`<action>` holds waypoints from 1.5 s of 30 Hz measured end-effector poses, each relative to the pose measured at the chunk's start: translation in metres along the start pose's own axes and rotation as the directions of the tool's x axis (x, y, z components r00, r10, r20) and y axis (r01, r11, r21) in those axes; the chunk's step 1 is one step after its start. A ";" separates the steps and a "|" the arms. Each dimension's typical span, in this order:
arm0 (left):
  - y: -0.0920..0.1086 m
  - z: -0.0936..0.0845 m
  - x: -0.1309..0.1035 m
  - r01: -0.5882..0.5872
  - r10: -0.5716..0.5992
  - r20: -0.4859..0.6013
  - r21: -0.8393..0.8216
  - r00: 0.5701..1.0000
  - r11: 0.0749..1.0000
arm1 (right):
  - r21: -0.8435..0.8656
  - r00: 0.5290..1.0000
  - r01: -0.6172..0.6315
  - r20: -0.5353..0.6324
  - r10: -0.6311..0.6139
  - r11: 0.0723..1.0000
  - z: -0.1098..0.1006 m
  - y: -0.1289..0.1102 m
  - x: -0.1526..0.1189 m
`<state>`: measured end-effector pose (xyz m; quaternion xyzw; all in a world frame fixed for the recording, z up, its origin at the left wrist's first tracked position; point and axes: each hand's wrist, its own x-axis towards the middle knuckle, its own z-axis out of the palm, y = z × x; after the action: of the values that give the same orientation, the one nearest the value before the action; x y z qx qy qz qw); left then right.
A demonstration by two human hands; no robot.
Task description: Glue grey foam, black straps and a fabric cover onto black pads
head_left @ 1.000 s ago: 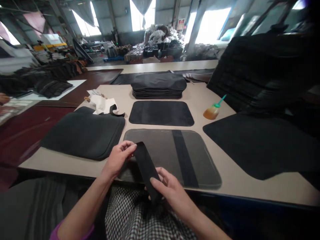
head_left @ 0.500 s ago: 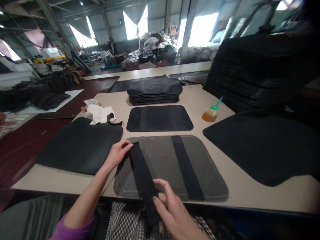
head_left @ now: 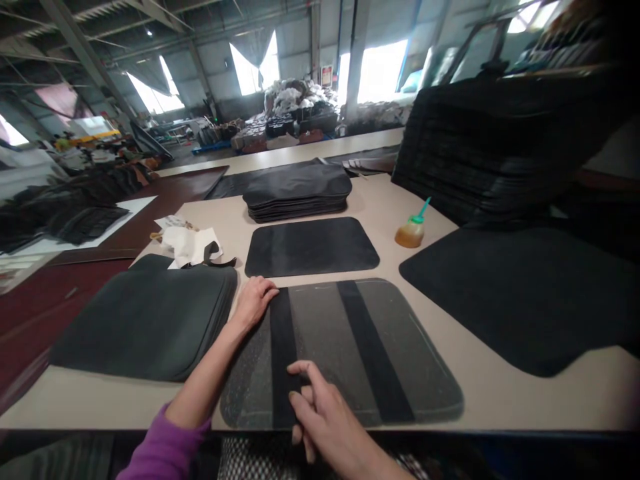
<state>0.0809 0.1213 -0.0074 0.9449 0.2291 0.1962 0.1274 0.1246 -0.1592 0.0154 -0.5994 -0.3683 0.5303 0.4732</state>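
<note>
A grey rounded-corner panel (head_left: 320,340) lies before me on the table, with two black strips across it. My left hand (head_left: 256,300) is at the far end of the left black strip (head_left: 283,333), its fingers bent together and holding that end against the panel. Over the lower part of the same strip is my right hand (head_left: 323,413). Its index finger reaches onto the strip, the thumb is apart from it, and the other fingers are curled near the table's front edge. The right black strip (head_left: 377,350) lies flat, touched by neither hand.
Beyond the panel lie a black rounded piece (head_left: 313,247) and a stack of black pieces (head_left: 299,190). A bottle of amber liquid (head_left: 410,233) stands to the right, near a large black sheet (head_left: 510,293). Dark sheets (head_left: 145,320) are stacked left, below white scraps (head_left: 187,241).
The left strip has turned straighter and now lies flat, its near end drawn back from beyond the table edge. My right hand has shifted slightly left with it. The view has shifted a little.
</note>
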 end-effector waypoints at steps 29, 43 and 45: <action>0.021 0.002 -0.020 -0.182 0.159 0.102 0.288 0.982 0.940 | -0.102 0.999 0.017 -0.031 -0.020 0.995 0.012 0.007 0.002; 0.029 -0.005 -0.044 -0.122 0.094 0.107 0.298 0.990 0.947 | -0.775 0.993 0.080 0.005 -0.121 0.626 0.024 0.010 0.007; 0.028 -0.005 -0.044 -0.118 0.088 0.113 0.294 0.990 0.949 | -0.815 0.993 0.074 0.006 -0.120 0.574 0.026 0.010 0.007</action>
<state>0.0533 0.0767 -0.0071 0.9724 0.1999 0.1190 -0.0166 0.1000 -0.1507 0.0036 -0.7415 -0.5905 0.2605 0.1833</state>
